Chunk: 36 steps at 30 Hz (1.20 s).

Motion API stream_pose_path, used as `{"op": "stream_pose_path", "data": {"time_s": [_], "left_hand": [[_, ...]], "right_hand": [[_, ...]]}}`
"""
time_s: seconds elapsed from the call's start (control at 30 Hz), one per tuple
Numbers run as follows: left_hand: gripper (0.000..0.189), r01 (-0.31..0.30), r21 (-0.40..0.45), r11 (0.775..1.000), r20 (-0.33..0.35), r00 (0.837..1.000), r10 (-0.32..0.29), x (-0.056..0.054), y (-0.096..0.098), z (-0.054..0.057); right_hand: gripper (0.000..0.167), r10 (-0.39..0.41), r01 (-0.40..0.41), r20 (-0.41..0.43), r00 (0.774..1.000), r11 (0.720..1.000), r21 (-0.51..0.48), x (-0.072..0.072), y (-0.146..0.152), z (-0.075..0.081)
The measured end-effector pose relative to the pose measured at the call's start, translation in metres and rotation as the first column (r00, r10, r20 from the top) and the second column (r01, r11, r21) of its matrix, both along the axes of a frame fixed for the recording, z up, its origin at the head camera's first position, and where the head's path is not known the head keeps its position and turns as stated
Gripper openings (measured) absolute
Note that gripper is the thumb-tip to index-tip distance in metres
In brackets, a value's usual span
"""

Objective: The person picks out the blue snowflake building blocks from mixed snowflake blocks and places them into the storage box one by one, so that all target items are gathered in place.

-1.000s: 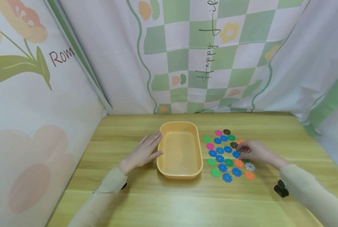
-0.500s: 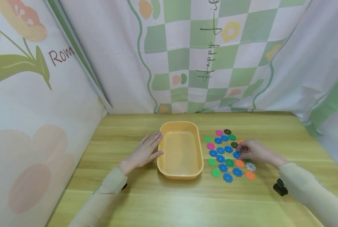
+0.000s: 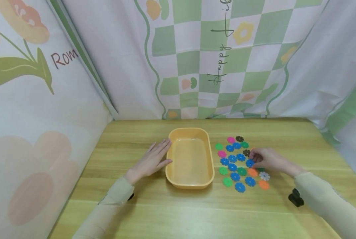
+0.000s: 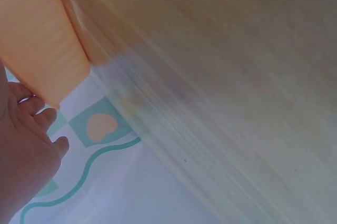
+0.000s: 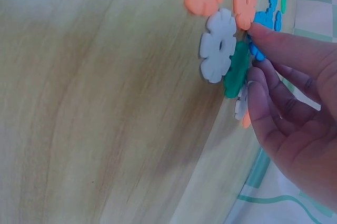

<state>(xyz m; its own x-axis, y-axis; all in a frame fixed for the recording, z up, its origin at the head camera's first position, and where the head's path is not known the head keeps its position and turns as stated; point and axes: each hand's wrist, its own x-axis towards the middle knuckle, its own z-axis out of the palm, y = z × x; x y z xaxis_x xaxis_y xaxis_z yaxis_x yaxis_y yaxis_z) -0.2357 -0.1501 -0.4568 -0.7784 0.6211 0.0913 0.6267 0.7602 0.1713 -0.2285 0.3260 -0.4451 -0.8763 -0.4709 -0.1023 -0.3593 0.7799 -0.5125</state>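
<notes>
My left hand (image 3: 149, 162) lies with straight fingers against the left rim of a yellow-orange plastic tub (image 3: 212, 174); the left wrist view shows its fingertips at the tub's edge. Right of the tub, my right hand (image 3: 269, 161) pinches a blue flower-shaped disc (image 3: 249, 163) between thumb and fingers, low over the table. In the right wrist view, that blue disc (image 5: 256, 50) shows between the thumb and fingertips. Close by are a grey flower disc (image 5: 217, 46), a dark green one (image 5: 237, 70) and an orange one (image 5: 245, 0). My right hand partly hides some discs.
Several blue, green, pink, black and orange flower discs lie flat on the wooden table (image 3: 183, 212), among them a pink one (image 3: 221, 154) and a light green one (image 3: 227, 182) near the tub. A patterned curtain (image 3: 186, 59) hangs along the table's back edge.
</notes>
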Motion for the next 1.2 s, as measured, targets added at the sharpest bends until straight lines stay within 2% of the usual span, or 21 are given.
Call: {"op": "stream_pose_path", "data": {"time_s": [0.4,0.7,0.9,1.07,1.2], "left_hand": [[0.074,0.000,0.004,1.000,-0.003,1.000,0.000,0.000,0.000,0.000],[0.074,-0.014,-0.015,1.000,-0.001,1.000,0.014,0.002,0.001,0.002],[0.074,-0.021,-0.024,0.999,-0.012,1.000,0.021,0.001,0.001,0.000],[0.074,-0.028,-0.031,0.999,-0.030,0.999,0.027,0.000,0.001,-0.003],[0.073,-0.024,-0.030,0.999,-0.051,0.998,0.023,0.000,0.001,-0.003]], "right_hand": [[0.011,0.039,-0.035,0.052,0.998,0.997,-0.075,-0.002,0.005,0.004],[0.011,0.055,-0.046,0.076,0.996,0.993,-0.112,0.000,0.010,0.008],[0.012,0.032,-0.014,0.142,0.989,0.991,-0.130,0.000,0.012,0.013],[0.017,0.044,0.007,0.234,0.971,0.977,-0.215,-0.001,0.010,0.019],[0.021,0.046,0.021,0.267,0.963,0.970,-0.244,-0.003,0.004,0.026]]}}
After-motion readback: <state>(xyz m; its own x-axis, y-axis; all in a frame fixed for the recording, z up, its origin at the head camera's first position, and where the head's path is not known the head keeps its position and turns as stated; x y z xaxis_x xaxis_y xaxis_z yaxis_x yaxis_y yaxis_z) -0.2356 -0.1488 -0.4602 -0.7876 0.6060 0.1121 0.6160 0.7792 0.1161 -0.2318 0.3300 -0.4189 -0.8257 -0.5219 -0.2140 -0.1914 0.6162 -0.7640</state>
